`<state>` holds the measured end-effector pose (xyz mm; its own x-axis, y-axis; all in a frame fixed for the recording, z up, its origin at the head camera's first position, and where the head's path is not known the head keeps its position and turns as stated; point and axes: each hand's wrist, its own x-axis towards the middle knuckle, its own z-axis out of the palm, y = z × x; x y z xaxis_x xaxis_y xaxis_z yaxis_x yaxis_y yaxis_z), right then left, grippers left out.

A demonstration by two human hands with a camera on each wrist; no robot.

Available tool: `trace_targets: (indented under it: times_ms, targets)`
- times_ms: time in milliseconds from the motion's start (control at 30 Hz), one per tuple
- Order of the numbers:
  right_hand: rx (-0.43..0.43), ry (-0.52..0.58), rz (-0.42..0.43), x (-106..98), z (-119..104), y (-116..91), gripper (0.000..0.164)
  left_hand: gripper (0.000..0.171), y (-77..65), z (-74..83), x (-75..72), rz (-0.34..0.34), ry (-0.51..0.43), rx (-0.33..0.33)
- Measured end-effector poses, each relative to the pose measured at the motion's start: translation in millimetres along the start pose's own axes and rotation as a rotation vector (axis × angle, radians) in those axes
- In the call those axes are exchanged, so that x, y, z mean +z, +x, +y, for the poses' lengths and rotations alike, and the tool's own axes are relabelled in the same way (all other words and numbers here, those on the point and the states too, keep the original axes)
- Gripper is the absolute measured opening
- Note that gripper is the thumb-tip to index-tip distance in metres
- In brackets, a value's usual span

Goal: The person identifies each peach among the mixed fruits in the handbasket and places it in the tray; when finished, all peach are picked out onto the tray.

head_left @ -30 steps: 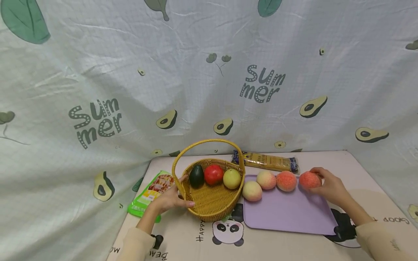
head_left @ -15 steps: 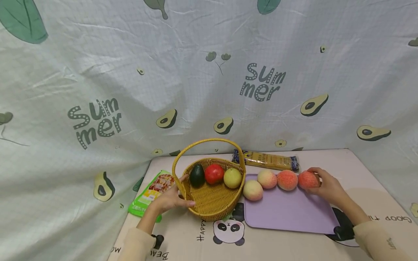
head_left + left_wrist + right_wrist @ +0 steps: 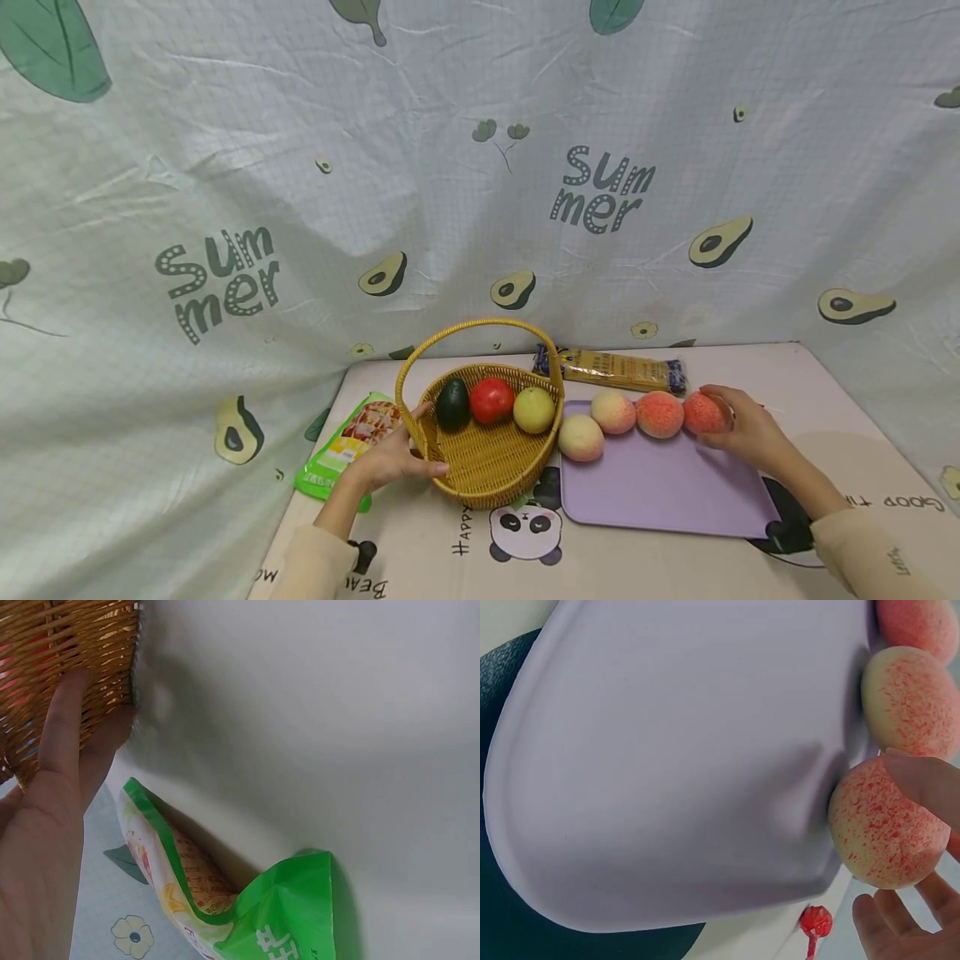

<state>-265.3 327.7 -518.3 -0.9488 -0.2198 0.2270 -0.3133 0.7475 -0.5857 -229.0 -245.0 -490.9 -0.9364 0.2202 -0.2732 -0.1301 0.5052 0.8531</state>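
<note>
My left hand (image 3: 393, 457) holds the left side of a yellow wicker basket (image 3: 480, 492), thumb over the rim and fingers against the outer wall, as the left wrist view shows. Inside sit an avocado (image 3: 452, 405), a red round fruit (image 3: 491, 401) and a yellow-green round fruit (image 3: 534, 410). At the lilac tray's (image 3: 660, 492) far right corner, my right hand (image 3: 753, 427) has thumb and fingers round a red peach (image 3: 889, 825). Beside it, in a row along the tray's back, are another red peach (image 3: 660, 414) and a paler peach (image 3: 613, 412). A pale peach (image 3: 581, 438) sits at the back left.
A green food bag (image 3: 341, 454) lies left of the basket, under my left forearm. Behind the tray lies a gold and blue packet (image 3: 615, 370). A small red ball on a stick (image 3: 816, 921) lies just beyond the tray. A printed curtain hangs behind the table.
The red peach in my right hand has shifted slightly left, up against the neighbouring peach. My left hand and the basket have stayed put.
</note>
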Motion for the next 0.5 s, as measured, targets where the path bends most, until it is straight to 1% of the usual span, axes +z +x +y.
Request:
trace_targets:
  times_ms: [267, 367, 500]
  targets:
    - [-0.011, -0.012, -0.002, -1.1, -2.0, 0.3, 0.080, 0.118, 1.6, -2.5, 0.5, 0.000, 0.000, 0.007]
    - [-0.014, -0.014, 0.001, -1.6, -3.1, 0.4, 0.081, 0.119, 1.0, -3.3, 1.8, 0.011, 0.002, 0.001]
    - [0.001, -0.015, -0.003, -3.9, -8.3, 0.1, 0.082, 0.120, -2.1, -2.7, 4.2, 0.017, 0.011, 0.031]
